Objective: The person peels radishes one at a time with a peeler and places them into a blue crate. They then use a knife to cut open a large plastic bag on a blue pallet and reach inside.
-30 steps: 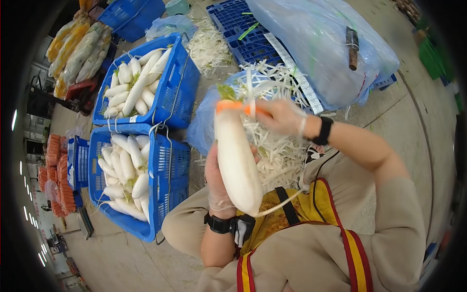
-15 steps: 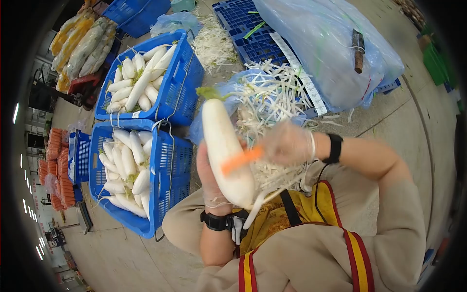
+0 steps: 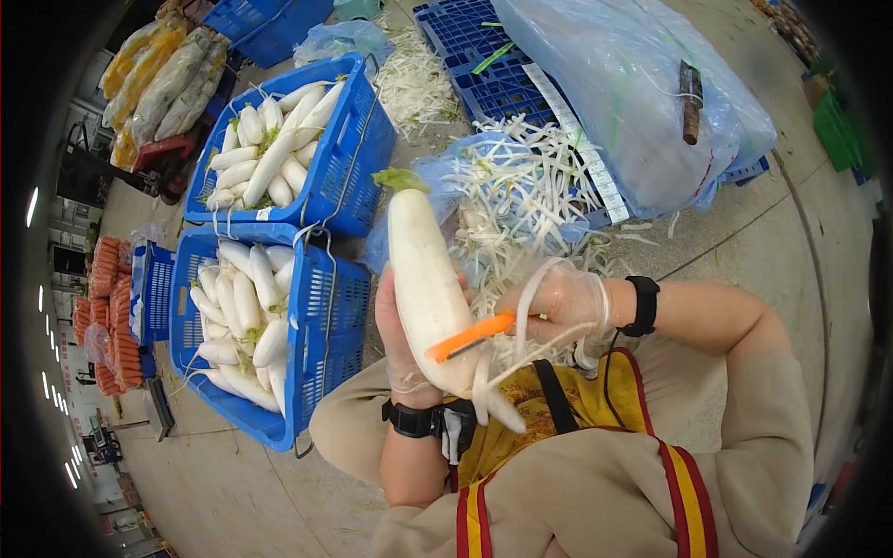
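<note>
We see through one camera worn on the head, facing forward and steeply down over our yellow apron [image 3: 517, 426]. Its fisheye lens curves the scene and darkens the corners. Left hand [image 3: 398, 346], right hand [image 3: 561, 303], daikon [image 3: 423, 274] and orange peeler [image 3: 470, 337] sit closest, near centre; blue crates [image 3: 358, 160] lie farther left, a plastic bag [image 3: 633, 84] upper right.
</note>
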Demonstrator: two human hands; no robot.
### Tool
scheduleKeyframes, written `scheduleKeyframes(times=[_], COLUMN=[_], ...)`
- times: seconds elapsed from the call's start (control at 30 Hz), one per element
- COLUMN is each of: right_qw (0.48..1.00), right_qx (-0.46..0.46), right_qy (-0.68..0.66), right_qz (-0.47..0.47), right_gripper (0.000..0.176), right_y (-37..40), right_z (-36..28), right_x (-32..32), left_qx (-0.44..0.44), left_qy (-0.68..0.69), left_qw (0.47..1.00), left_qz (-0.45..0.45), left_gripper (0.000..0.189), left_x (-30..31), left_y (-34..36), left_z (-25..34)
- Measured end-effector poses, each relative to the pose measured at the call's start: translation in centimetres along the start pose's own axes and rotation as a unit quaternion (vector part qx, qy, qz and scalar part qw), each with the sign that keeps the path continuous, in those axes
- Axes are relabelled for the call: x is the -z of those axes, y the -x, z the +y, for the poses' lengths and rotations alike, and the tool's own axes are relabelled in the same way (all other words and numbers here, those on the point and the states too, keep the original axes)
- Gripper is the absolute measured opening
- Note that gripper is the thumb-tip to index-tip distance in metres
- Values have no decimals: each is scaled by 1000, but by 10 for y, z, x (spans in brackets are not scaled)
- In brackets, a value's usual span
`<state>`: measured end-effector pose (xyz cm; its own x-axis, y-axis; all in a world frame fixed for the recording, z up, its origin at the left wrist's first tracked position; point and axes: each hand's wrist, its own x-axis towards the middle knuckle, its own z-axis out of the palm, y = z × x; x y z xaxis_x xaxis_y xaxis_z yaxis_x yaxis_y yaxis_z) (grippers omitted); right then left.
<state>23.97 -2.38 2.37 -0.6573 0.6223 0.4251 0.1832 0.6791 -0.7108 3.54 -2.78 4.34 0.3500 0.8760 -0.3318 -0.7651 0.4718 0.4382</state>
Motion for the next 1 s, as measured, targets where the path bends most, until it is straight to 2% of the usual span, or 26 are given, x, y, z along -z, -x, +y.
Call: scheduleKeyframes(times=[0.07, 0.1, 0.13, 0.2, 0.23, 0.3, 0.33, 0.47, 0.53, 0.57, 0.63, 0.67, 0.73, 0.77, 0.83, 0.9, 0.97, 1.0], right_qw=[998, 992, 988, 956, 955, 955, 948, 945, 945, 945, 990, 991, 999, 999, 999, 1000, 985, 984], right_qx=[-36, -70, -68, -210, -210, -191, -241, -278, -292, -294, -111, -110, -33, -32, 33, 16, -122, -126], right_qy=[49, 100, 137, 207, 208, 213, 197, 134, 90, 88, 65, 63, 27, 25, 8, 8, 119, 122], right_qz=[-7, -16, 23, 17, 17, 81, 69, 104, 120, 118, 50, 49, -34, -34, -6, -3, -11, -9], right_gripper=[14, 13, 19, 24, 24, 29, 30, 30, 26, 26, 20, 20, 15, 15, 14, 15, 16, 16], right_y=[-8, -13, -17, -27, -26, -29, -27, -24, -19, -16, -12, -9, -5, -2, 2, -4, -19, -26], right_z=[8, 16, 33, 59, 69, 77, 71, 53, 49, 43, 23, 14, 0, -4, -8, 1, 14, 21], right_x=[4, 10, 15, 32, 38, 48, 48, 46, 41, 36, 25, 20, 9, 3, -4, -7, -3, 8], left_qx=[16, 7, -1, 30, 59, 49, 41, 21, 18, 19, 3, -1, -14, -26, -45, -33, -13, 6], left_qy=[-13, -35, -56, -56, -60, -72, -80, -91, -30, -29, -7, 33, 6, -20, -10, 11, -1, -15], left_qw=[1000, 999, 996, 997, 996, 996, 996, 995, 999, 999, 1000, 997, 998, 999, 999, 999, 1000, 1000], left_qz=[-24, 24, 70, 33, 1, 12, 26, 34, 8, 11, 5, 64, 55, 44, 28, 29, 28, 26], left_gripper=[48, 48, 48, 48, 49, 49, 50, 47, 49, 49, 52, 51, 51, 50, 51, 50, 49, 49], left_x=[6, 1, -4, -8, -9, -6, -5, -10, -10, -5, 3, -2, 5, 10, 15, 15, 5, -1], left_y=[2, 3, 3, 8, 10, 5, 5, -1, -2, -3, -7, -7, -8, -8, -7, -6, -2, -1], left_z=[-4, -10, -14, -15, -15, -19, -21, -17, -14, -11, -4, -3, 2, 3, 1, -1, -7, -11])
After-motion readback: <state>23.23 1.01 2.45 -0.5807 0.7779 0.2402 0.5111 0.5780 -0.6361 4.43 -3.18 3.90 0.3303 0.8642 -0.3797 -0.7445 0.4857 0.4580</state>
